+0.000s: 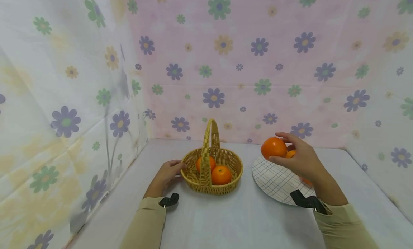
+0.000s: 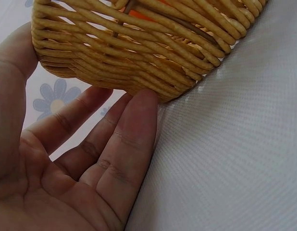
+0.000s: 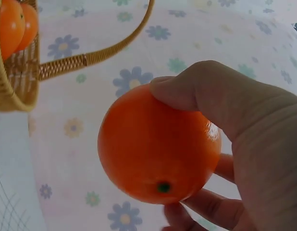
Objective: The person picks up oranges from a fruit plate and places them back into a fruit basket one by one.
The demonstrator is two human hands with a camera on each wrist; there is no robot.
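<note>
A yellow wicker basket with an arched handle stands on the table, with two oranges inside it. My left hand holds the basket's left side, its thumb at the rim and its fingertips against the woven wall. Raised over the far part of a round checked plate, my right hand grips another orange between thumb and fingers. A small green spot shows on this held orange in the right wrist view. More orange fruit sits on the plate, partly hidden by my right hand.
A white cloth covers the table. Flower-printed fabric hangs behind the table and along both sides. The basket handle rises well above the rim, to the left of the held orange.
</note>
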